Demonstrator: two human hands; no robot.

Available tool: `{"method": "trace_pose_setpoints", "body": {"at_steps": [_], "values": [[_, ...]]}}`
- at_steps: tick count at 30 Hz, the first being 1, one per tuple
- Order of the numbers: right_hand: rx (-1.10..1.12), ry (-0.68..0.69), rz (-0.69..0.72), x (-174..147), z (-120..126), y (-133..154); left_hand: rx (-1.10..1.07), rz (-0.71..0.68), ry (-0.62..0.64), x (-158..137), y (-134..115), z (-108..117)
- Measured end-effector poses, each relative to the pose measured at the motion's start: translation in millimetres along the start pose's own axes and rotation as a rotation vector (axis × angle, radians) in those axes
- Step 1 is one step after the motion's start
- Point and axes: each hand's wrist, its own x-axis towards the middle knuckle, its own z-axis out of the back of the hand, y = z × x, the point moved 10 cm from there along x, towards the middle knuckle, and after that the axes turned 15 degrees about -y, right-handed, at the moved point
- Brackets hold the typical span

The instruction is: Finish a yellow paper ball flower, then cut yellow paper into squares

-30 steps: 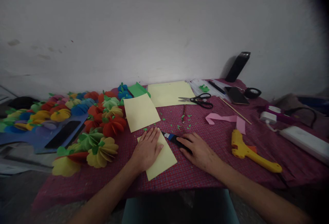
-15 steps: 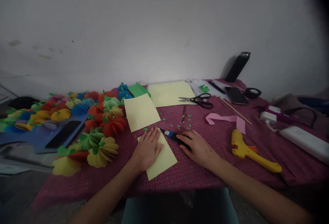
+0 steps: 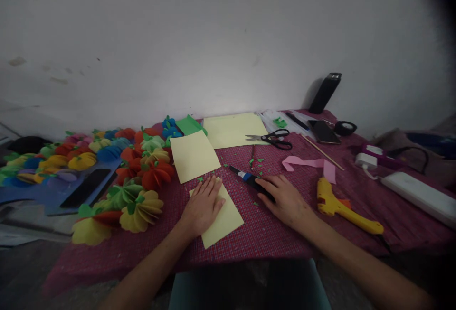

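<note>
My left hand [image 3: 202, 207] lies flat with fingers stretched over a pale yellow sheet, folded or cut to a narrow piece [image 3: 227, 222], close to the table's front edge. To its right, my right hand [image 3: 285, 201] has its fingers over the dark handle of a utility knife [image 3: 248, 177]. The knife's blade end points to the upper left, apart from the yellow piece. Just beyond my left hand rests a larger pale yellow sheet [image 3: 195, 155]. Small green paper scraps [image 3: 258, 163] are scattered past the knife.
Colourful paper pumpkins [image 3: 142, 210] crowd the left side. Black-handled scissors [image 3: 276, 139] rest partly on a yellow paper stack [image 3: 233, 127]. At the right are a pink strip [image 3: 308, 163], a yellow glue gun [image 3: 344, 208], a wooden stick [image 3: 322, 151], a phone [image 3: 324, 132] and a black bottle [image 3: 325, 94].
My right hand and the utility knife have shifted right, away from the yellow piece's top edge. My left hand stays on the paper. The view has turned slightly.
</note>
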Motion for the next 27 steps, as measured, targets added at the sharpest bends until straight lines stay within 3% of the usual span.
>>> {"method": "trace_pose_setpoints", "body": {"at_steps": [5, 9, 16, 22, 27], "values": [[-0.025, 0.038, -0.026, -6.7, 3.5, -5.7, -0.112, 0.177, -0.182, 3.9, 24.8, 24.5], [-0.074, 0.034, -0.043, -2.3, -2.5, -5.4, -0.058, 0.296, -0.302, 2.5, 47.8, 39.7], [-0.213, 0.041, -0.097, 27.9, -23.4, -3.8, 0.060, 0.226, -0.223, 4.0, 44.0, 31.5], [-0.277, 0.127, -0.140, 48.0, -48.1, -10.4, 0.068, 0.167, -0.187, 5.0, 34.5, 30.8], [-0.256, 0.116, -0.163, 49.9, -43.5, -3.9, 0.056, 0.147, -0.161, 4.6, 29.7, 28.7]]}}
